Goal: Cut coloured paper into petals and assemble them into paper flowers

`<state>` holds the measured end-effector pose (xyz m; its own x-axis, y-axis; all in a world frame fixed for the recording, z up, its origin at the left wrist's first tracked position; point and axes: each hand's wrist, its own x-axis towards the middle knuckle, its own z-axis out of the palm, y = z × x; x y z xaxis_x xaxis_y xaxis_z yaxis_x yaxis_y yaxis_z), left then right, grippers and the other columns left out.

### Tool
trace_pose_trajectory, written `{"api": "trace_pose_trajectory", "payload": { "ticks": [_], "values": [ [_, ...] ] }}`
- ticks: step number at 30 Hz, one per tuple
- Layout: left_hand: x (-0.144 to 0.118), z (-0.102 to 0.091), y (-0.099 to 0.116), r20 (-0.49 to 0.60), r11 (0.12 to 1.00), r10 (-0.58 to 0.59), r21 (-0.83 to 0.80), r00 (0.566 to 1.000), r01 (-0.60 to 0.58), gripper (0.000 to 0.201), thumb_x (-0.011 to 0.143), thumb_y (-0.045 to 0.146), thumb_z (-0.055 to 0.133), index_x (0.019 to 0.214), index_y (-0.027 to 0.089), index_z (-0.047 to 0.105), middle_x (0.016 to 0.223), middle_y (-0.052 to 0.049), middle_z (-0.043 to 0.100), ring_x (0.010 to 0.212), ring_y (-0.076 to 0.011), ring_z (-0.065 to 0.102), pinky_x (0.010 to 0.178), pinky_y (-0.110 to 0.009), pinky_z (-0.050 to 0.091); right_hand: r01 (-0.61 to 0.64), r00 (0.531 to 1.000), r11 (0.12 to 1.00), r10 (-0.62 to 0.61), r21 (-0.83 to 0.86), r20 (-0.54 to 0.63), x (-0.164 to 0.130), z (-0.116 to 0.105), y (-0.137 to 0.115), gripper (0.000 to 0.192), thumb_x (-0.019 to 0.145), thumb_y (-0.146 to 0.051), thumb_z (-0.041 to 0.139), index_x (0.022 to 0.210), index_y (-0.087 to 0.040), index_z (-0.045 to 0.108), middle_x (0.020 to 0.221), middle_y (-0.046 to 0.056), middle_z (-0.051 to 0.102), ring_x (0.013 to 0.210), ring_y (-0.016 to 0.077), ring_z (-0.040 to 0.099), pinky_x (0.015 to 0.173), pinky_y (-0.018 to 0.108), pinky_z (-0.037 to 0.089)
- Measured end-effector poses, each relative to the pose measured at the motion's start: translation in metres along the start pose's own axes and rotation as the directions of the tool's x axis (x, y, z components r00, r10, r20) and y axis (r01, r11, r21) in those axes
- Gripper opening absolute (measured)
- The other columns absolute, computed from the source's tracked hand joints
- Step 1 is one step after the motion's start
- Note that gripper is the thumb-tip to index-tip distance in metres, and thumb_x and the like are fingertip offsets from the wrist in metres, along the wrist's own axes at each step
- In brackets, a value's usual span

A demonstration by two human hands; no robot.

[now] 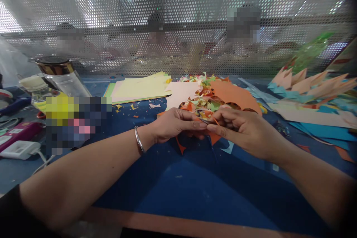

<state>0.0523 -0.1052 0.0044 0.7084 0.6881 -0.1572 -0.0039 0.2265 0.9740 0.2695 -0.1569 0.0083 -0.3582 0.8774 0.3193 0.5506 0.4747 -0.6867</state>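
My left hand [178, 124] and my right hand [241, 128] meet over the blue table, fingertips almost touching. Both are closed in a pinch on a small piece of orange paper [215, 121], mostly hidden by the fingers. A thin dark sliver shows between the fingertips; its kind cannot be made out. Directly behind the hands lies a heap of curled paper scraps [208, 100] in orange, green and white. A large orange sheet [231, 95] with curved cutouts is on its right, a pale pink sheet [184, 91] on its left.
A stack of coloured paper [139, 89] lies back left. Folded peach and blue paper points [304, 81] stand right, above blue sheets [323, 132]. A lidded clear jar [65, 80], a small bottle [35, 87] and a white charger [21, 149] are left. A perforated metal screen [192, 44] rises behind.
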Motion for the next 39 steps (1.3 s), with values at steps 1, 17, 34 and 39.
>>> {"api": "trace_pose_trajectory", "payload": {
  "ticks": [1,17,34,39],
  "values": [
    [-0.0005,0.0007,0.0008,-0.009,1.0,-0.004,0.011,1.0,0.004,0.02,0.071,0.027,0.095,0.07,0.016,0.079,0.07,-0.002,0.076,0.065,-0.0079,0.067,0.068,-0.022,0.046,-0.004,1.0,1.0,0.004,-0.002,0.001,0.0001,-0.0002,-0.0004,0.051,0.094,-0.072,0.061,0.082,-0.023,0.067,0.066,0.001,0.062,0.057,0.0133,0.054,0.054,0.027,0.047],
    [-0.001,-0.0012,-0.0005,-0.008,0.998,0.022,0.064,1.0,-0.021,0.032,0.062,0.038,0.099,0.073,0.015,0.08,0.071,-0.002,0.077,0.065,-0.0083,0.068,0.066,-0.021,0.045,-0.028,0.999,1.0,0.027,0.009,0.03,-0.0003,-0.0003,0.0024,0.051,0.094,-0.072,0.061,0.083,-0.022,0.067,0.069,0.001,0.063,0.06,0.014,0.055,0.055,0.027,0.046],
    [-0.0023,0.0005,0.0015,-0.026,0.993,0.033,0.112,0.999,-0.029,0.023,0.073,0.035,0.093,0.073,0.016,0.079,0.071,-0.001,0.077,0.065,-0.0082,0.068,0.068,-0.021,0.047,-0.018,1.0,1.0,0.018,0.009,0.016,-0.0016,0.001,0.0021,0.049,0.094,-0.07,0.062,0.083,-0.022,0.067,0.069,0.001,0.063,0.06,0.0141,0.055,0.056,0.028,0.047],
    [-0.0032,0.0011,0.0034,-0.034,0.991,0.028,0.13,0.999,-0.024,0.025,0.07,0.035,0.095,0.073,0.016,0.079,0.071,-0.002,0.076,0.066,-0.0088,0.068,0.067,-0.021,0.047,-0.008,1.0,1.0,0.008,-0.005,0.011,-0.0016,0.0005,0.0014,0.048,0.094,-0.069,0.063,0.081,-0.022,0.066,0.065,0.0,0.061,0.057,0.0134,0.053,0.054,0.027,0.045]
  ]
}}
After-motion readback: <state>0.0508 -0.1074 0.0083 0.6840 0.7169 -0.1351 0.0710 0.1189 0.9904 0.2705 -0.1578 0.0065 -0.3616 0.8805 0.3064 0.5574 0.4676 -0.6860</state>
